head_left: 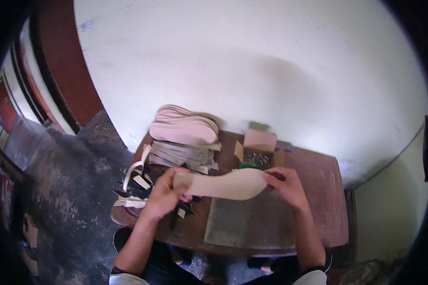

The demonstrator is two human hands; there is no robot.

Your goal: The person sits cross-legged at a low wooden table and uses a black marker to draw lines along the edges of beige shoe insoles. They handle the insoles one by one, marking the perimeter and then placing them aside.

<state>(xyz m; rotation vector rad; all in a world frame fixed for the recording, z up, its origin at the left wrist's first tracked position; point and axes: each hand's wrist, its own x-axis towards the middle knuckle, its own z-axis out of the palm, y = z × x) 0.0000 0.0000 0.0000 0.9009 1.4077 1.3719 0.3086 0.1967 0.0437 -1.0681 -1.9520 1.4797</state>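
Note:
A pale beige shoe insole [228,184] is stretched level between my two hands, above the table. My left hand [169,192] grips its narrower heel end, fingers wrapped over the edge. At the broader toe end, my right hand [285,185] pinches the tip between thumb and fingers. Behind my left hand lies a stack of pinkish insoles [183,126], with a pile of grey strips [183,156] in front of it. Beyond the insole stands an open cardboard box [257,156] holding many small metal pieces.
A dark flat board [247,223] lies on the brown wooden table [321,190] below the insole. Black and white straps [135,190] are heaped at the table's left side. A pale wall [252,71] rises behind the table; a dark floor [71,199] extends to the left.

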